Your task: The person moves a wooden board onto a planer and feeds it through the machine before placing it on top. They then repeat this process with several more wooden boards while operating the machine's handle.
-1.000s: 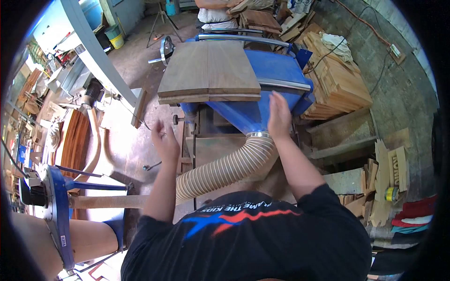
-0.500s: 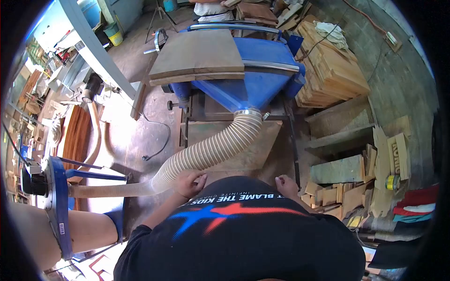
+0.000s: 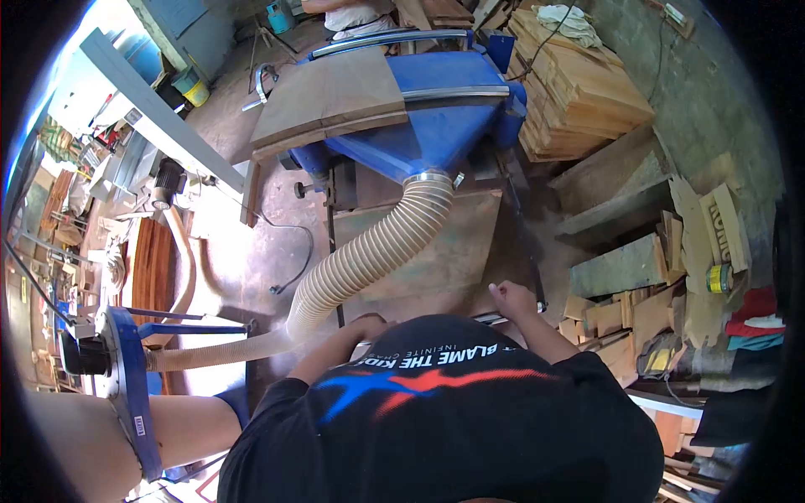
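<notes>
My left hand (image 3: 369, 325) is low in front of my black shirt (image 3: 478, 419), near the lower end of the ribbed hose (image 3: 377, 256); its fingers are mostly hidden. To the right, my right hand (image 3: 510, 298) is raised beside the shirt, fingers curled in and nothing visible in them. The hose runs up to a blue metal hood (image 3: 436, 147) on a machine. A wide brown wooden panel (image 3: 327, 96) lies across the machine's left part, in front of a silver rail (image 3: 457, 93).
A blue-framed dust collector (image 3: 126, 386) with a motor stands at left. Stacked boards (image 3: 579, 92) are at upper right, with wood offcuts (image 3: 625, 318) below them. A dark cable (image 3: 306, 251) lies on the floor. Part of another person (image 3: 356, 18) shows behind the machine.
The view has shifted, with the machine now higher and slightly left. My right hand has lifted away from the shirt; my left hand has moved closer and is more hidden.
</notes>
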### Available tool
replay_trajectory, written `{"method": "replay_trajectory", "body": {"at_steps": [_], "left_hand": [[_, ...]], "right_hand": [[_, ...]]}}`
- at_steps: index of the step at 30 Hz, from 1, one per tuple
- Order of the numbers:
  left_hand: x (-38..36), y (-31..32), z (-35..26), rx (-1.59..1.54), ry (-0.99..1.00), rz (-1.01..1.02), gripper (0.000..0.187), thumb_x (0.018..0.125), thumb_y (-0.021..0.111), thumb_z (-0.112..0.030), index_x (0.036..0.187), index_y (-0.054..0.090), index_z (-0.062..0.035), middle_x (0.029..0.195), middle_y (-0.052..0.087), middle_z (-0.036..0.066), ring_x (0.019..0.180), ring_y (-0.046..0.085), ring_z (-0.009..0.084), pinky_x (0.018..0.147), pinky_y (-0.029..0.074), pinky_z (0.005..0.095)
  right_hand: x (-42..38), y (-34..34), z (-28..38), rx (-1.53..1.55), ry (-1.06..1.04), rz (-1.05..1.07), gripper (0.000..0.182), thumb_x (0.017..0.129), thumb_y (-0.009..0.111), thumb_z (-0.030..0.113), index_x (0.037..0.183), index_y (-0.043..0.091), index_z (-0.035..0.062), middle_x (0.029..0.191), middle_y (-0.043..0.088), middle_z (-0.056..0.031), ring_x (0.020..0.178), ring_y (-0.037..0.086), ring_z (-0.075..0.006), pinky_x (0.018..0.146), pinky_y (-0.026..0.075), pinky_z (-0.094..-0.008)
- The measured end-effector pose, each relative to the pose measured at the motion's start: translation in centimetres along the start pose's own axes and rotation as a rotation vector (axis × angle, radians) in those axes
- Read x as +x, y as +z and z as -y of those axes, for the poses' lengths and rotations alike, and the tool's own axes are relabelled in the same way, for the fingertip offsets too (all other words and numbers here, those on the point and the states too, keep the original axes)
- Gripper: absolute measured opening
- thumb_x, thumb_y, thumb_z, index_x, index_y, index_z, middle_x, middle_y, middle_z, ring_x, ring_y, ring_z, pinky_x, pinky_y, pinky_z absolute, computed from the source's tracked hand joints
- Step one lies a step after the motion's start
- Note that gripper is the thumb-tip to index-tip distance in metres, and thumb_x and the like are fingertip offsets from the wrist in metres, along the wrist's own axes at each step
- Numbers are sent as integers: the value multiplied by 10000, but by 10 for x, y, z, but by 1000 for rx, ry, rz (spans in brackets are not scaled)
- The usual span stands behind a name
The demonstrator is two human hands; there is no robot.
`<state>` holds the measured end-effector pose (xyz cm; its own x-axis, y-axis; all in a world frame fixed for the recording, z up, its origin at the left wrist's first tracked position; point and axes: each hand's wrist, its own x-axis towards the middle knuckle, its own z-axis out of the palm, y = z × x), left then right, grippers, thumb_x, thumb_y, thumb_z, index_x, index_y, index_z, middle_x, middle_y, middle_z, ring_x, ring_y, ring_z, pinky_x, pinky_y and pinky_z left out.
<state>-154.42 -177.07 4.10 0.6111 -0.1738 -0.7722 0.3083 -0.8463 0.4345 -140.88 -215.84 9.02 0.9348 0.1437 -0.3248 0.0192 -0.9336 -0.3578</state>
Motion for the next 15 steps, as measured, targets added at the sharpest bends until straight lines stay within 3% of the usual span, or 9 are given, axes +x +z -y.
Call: {"method": "replay_trajectory", "body": {"at_steps": [7, 15], "left_hand": [[-11, -5, -9, -21, 18, -52, 827, 964, 368, -696, 1069, 731, 40, 1169, 672, 293, 1143, 626, 432, 1011, 450, 467], [-21, -14, -13, -115, 14, -263, 659, 964, 499, -595, 1144, 695, 8, 1197, 670, 268, 1144, 631, 400, 1003, 471, 437]], "right_hand": [[-2, -9, 7, -21, 39, 83, 474, 928, 577, 553, 1023, 739, 117, 1005, 749, -128, 987, 703, -345, 889, 539, -451], [10, -12, 11, 29, 92, 155, 475, 932, 588, 538, 1112, 712, 116, 1058, 743, -120, 1025, 697, -330, 919, 528, -439]]}}
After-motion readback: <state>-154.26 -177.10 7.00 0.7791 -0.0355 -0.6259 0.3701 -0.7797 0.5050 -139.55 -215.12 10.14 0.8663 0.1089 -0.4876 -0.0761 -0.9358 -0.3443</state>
